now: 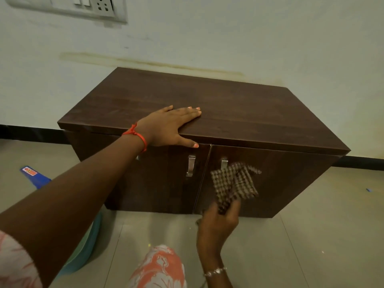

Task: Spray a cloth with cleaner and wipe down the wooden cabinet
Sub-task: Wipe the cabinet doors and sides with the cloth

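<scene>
A low dark wooden cabinet (239, 113) with two doors stands against the wall. My left hand (168, 125) lies flat on its top near the front edge, fingers spread, thumb hanging over the left door. My right hand (218, 223) grips a brown checked cloth (234, 183) and holds it against the right door (280, 179), just below that door's metal handle (224, 162). The cloth is blurred. No spray bottle is in view.
The left door carries a second metal handle (190, 165). A blue flat object with a red label (34, 175) lies on the tiled floor at left. A teal object (87, 248) sits by my left arm. A switch panel (68, 6) is on the wall above.
</scene>
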